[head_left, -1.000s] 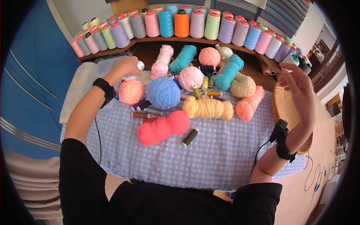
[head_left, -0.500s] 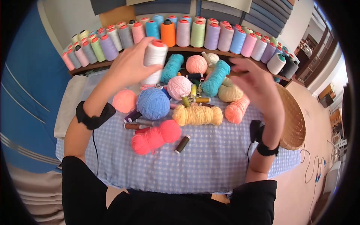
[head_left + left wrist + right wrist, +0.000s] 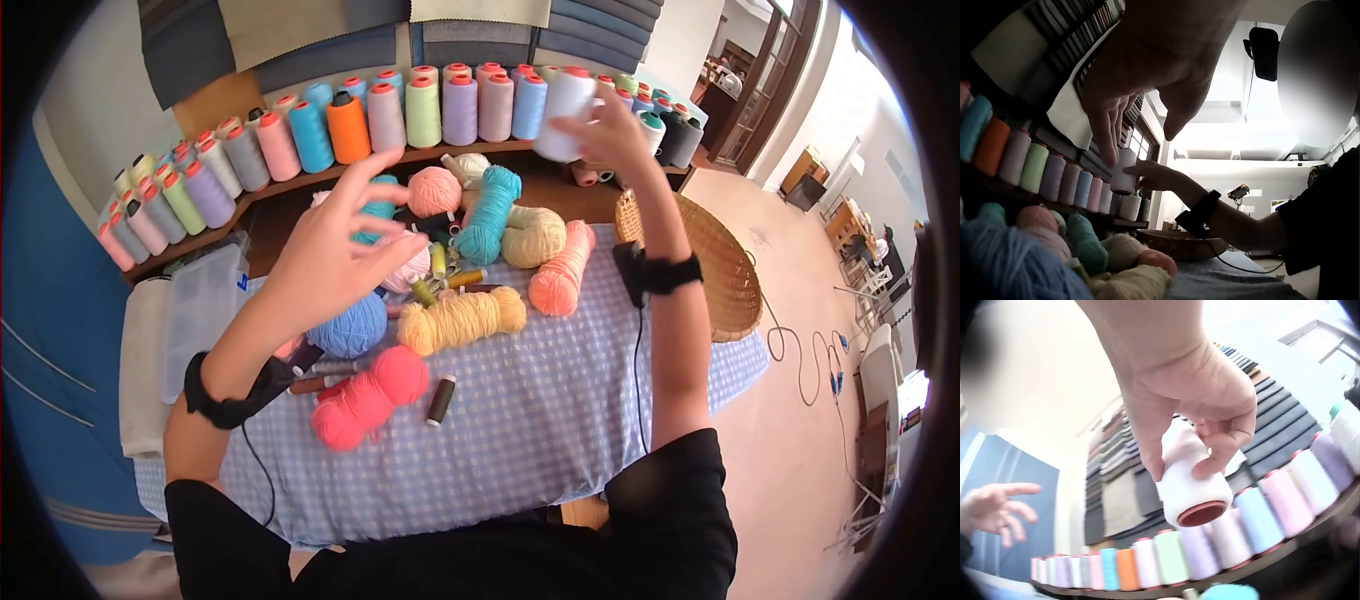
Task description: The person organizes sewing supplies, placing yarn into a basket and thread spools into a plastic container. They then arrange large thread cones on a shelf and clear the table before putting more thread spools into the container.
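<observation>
My right hand (image 3: 610, 135) grips a white cone of thread (image 3: 566, 112) with a red core, held up in front of the right part of the thread shelf. In the right wrist view, thumb and fingers pinch the white cone (image 3: 1194, 475) from both sides, its red end (image 3: 1202, 514) facing down. Spread and holding nothing, my left hand (image 3: 335, 235) hovers over the yarn at the left. Beneath it lie a blue yarn ball (image 3: 350, 325) and a pale pink ball (image 3: 405, 262), both partly hidden. A yellow skein (image 3: 462, 320) and a coral red skein (image 3: 370, 400) lie nearer me.
A curved wooden shelf (image 3: 250, 208) bears many coloured thread cones along the back. At the right stands a wicker basket (image 3: 725, 270). A clear plastic box (image 3: 200, 320) lies at the left. Small spools, one dark green (image 3: 440, 400), lie on the checked cloth (image 3: 500, 420).
The left hand lifted the white cone from the left and brought it to the middle. It has let go, and the right hand now holds the cone farther right. The head view turned right.
</observation>
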A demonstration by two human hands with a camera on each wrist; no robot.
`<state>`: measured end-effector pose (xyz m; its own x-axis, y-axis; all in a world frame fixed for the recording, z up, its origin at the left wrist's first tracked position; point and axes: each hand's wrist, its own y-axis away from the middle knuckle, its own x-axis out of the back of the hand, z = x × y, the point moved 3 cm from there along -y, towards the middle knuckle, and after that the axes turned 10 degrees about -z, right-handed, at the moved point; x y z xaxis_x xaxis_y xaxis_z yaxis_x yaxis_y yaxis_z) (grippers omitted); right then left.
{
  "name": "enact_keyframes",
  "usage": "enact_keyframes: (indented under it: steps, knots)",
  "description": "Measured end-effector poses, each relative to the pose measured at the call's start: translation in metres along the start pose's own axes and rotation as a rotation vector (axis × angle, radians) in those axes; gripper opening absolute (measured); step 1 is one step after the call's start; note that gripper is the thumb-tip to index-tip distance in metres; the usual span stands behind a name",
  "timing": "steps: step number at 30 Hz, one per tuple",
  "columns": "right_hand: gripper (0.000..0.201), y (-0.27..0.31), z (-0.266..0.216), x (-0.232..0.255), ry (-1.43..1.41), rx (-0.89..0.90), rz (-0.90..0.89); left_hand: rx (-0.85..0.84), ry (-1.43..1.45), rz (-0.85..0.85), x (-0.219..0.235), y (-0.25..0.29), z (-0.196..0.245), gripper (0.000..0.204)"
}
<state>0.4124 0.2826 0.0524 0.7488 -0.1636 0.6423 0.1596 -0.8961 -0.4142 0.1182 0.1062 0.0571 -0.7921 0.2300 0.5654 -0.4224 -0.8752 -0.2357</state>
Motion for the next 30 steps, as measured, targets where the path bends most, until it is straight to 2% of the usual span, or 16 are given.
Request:
enact_keyframes:
  steps: [1,3,4,6,8,9,11,13,18,19,21,24,27,28,29,30]
  knots:
    - [0.071,-0.01,0.022,0.012,-0.085,-0.098,0.038,0.071,0.002,-0.034,0.004,0.008,-0.004,0.063]
    - [0.068,-0.017,0.044,0.03,0.06,-0.361,0.093,0.072,-0.01,-0.019,0.014,0.022,-0.008,0.061]
    - [0.068,-0.02,0.052,0.034,0.058,-0.359,0.099,0.071,0.033,0.01,0.02,0.028,-0.015,0.059]
    - [0.067,-0.024,0.071,0.036,0.288,-0.517,0.163,0.082,0.136,0.054,0.027,0.038,-0.024,0.055]
    - [0.067,-0.036,0.109,0.031,0.354,-0.505,0.216,0.104,0.109,0.047,0.032,0.047,-0.024,0.055]
    - [0.066,-0.038,0.109,0.026,0.423,-0.496,0.272,0.124,0.086,0.034,0.034,0.052,-0.025,0.055]
    - [0.066,-0.04,0.113,0.018,0.267,-0.487,0.195,0.144,0.064,0.03,0.038,0.059,-0.026,0.055]
    - [0.063,-0.049,0.133,0.015,0.428,-0.377,0.326,0.201,0.075,-0.002,0.041,0.065,-0.025,0.055]
    - [0.062,-0.052,0.143,0.022,0.401,-0.422,0.242,0.209,0.106,0.005,0.045,0.072,-0.04,0.054]
    - [0.063,-0.056,0.152,0.023,0.498,-0.426,0.226,0.217,0.118,-0.006,0.045,0.072,-0.044,0.054]
    - [0.064,-0.054,0.164,0.025,0.7,-0.232,0.348,0.212,0.115,-0.007,0.045,0.074,-0.051,0.051]
    - [0.055,-0.055,0.153,0.035,0.463,-0.448,-0.025,0.203,0.052,-0.022,0.048,0.078,-0.057,0.045]
    - [0.051,-0.047,0.137,0.036,0.535,-0.309,0.043,0.237,0.01,-0.01,0.05,0.084,-0.056,0.037]
    - [0.047,-0.038,0.106,0.034,0.543,-0.333,-0.036,0.261,-0.087,-0.035,0.051,0.086,-0.059,0.039]
    - [0.043,-0.041,0.092,0.032,0.637,-0.461,-0.207,0.283,-0.184,-0.063,0.052,0.087,-0.062,0.041]
    - [0.039,-0.036,0.07,0.024,0.72,-0.221,-0.157,0.294,-0.182,-0.06,0.053,0.088,-0.068,0.041]
